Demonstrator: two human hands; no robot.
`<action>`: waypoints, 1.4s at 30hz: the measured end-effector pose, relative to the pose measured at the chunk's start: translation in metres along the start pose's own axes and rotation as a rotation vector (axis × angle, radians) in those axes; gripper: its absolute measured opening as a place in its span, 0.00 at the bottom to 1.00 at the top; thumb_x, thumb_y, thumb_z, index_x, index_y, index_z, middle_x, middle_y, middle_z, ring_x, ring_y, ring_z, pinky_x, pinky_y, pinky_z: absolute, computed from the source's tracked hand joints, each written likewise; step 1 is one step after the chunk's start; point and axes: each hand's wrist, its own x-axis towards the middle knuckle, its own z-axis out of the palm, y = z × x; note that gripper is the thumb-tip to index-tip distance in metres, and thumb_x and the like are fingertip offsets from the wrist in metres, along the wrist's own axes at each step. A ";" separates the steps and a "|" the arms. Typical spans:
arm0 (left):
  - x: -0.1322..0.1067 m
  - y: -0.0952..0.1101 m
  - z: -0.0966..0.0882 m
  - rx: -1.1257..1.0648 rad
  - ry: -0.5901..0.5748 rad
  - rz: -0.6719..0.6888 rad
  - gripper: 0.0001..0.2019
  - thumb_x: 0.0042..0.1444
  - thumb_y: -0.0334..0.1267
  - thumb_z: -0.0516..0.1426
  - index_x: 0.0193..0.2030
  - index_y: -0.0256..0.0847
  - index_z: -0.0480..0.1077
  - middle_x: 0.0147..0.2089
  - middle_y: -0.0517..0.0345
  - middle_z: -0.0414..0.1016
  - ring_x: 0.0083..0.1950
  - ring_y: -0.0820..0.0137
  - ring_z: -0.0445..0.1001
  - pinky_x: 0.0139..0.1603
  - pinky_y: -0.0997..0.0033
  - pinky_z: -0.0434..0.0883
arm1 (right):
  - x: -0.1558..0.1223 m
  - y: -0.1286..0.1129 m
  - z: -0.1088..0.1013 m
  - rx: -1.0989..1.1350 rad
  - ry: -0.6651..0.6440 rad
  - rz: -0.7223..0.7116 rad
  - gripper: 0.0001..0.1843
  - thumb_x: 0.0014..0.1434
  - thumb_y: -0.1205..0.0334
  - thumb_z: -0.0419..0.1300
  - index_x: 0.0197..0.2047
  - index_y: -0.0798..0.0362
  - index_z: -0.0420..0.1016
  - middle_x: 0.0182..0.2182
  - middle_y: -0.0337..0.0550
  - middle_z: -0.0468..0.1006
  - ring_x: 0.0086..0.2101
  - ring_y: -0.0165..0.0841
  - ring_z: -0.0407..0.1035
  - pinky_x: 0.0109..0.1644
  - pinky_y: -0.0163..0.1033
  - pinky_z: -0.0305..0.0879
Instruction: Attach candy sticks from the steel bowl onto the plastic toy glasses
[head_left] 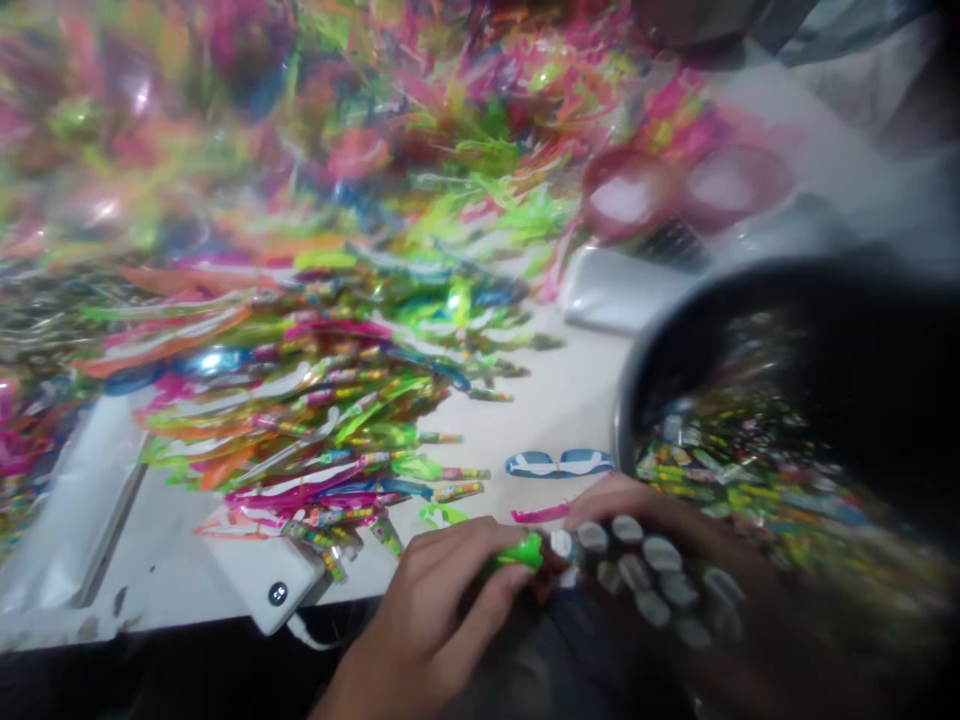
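Note:
Between the thumb and fingers of my left hand (450, 590) is a small bright green plastic piece (523, 551), pinched at the table's front edge. My right hand (637, 500) is wrapped round a bundle of slim tubes (628, 572), whose round whitish ends face me. The green piece meets, or nearly meets, the end of one tube; blur hides which. Just beyond my hands lie blue-and-white toy glasses (559, 463) and a pink plastic strip (540, 513). Most of my right hand's fingers are hidden behind the bundle.
Many colourful plastic pieces with candy-filled tubes (360, 400) cover the table's left and back. A dark tub (624, 420) holding wrapped candy tubes stands at right. A white power bank (262, 580) with a cable sits at the front edge; a silvery box (630, 290) lies behind.

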 end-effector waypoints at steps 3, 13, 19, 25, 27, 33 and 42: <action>0.005 0.003 0.004 0.052 -0.011 0.093 0.09 0.71 0.34 0.55 0.54 0.51 0.68 0.44 0.67 0.81 0.45 0.77 0.79 0.49 0.83 0.71 | 0.005 -0.004 -0.001 0.047 0.009 -0.047 0.20 0.58 0.73 0.64 0.50 0.42 0.74 0.43 0.38 0.83 0.41 0.37 0.80 0.45 0.36 0.79; 0.015 0.009 -0.012 0.341 -0.009 0.325 0.05 0.71 0.34 0.53 0.51 0.42 0.68 0.37 0.58 0.80 0.35 0.70 0.78 0.35 0.72 0.71 | 0.007 -0.002 -0.003 0.119 -0.017 -0.086 0.19 0.57 0.77 0.64 0.47 0.46 0.75 0.41 0.39 0.82 0.41 0.37 0.79 0.44 0.35 0.78; 0.016 0.008 -0.015 0.664 -0.022 0.491 0.08 0.66 0.31 0.58 0.51 0.34 0.72 0.34 0.56 0.77 0.32 0.65 0.74 0.30 0.64 0.68 | 0.005 -0.001 -0.009 0.046 -0.140 0.007 0.22 0.56 0.78 0.62 0.49 0.44 0.75 0.44 0.39 0.82 0.45 0.40 0.79 0.49 0.37 0.76; 0.013 0.007 -0.018 0.833 -0.068 0.526 0.12 0.70 0.29 0.49 0.53 0.31 0.71 0.38 0.53 0.78 0.35 0.62 0.74 0.31 0.60 0.68 | 0.011 -0.010 -0.010 -0.081 -0.169 -0.172 0.29 0.53 0.76 0.61 0.55 0.43 0.72 0.48 0.43 0.82 0.49 0.41 0.79 0.51 0.37 0.77; 0.012 0.007 -0.019 0.865 -0.075 0.527 0.12 0.71 0.29 0.48 0.53 0.31 0.71 0.38 0.53 0.78 0.35 0.62 0.75 0.32 0.60 0.69 | 0.010 -0.010 -0.008 -0.115 -0.192 -0.151 0.27 0.52 0.74 0.62 0.54 0.44 0.73 0.47 0.45 0.83 0.48 0.43 0.79 0.49 0.39 0.78; 0.012 0.008 -0.014 0.876 -0.128 0.474 0.11 0.70 0.29 0.50 0.51 0.31 0.71 0.36 0.55 0.77 0.33 0.62 0.73 0.29 0.60 0.69 | 0.008 0.000 -0.003 -0.130 -0.258 -0.125 0.26 0.53 0.77 0.57 0.52 0.44 0.76 0.47 0.45 0.83 0.45 0.41 0.80 0.50 0.42 0.77; 0.026 0.006 -0.013 0.786 -0.052 0.525 0.11 0.72 0.30 0.49 0.47 0.32 0.72 0.32 0.57 0.76 0.32 0.65 0.73 0.30 0.62 0.68 | 0.003 -0.001 -0.020 -0.077 -0.250 -0.032 0.30 0.51 0.70 0.65 0.58 0.44 0.76 0.53 0.47 0.82 0.52 0.48 0.78 0.57 0.46 0.76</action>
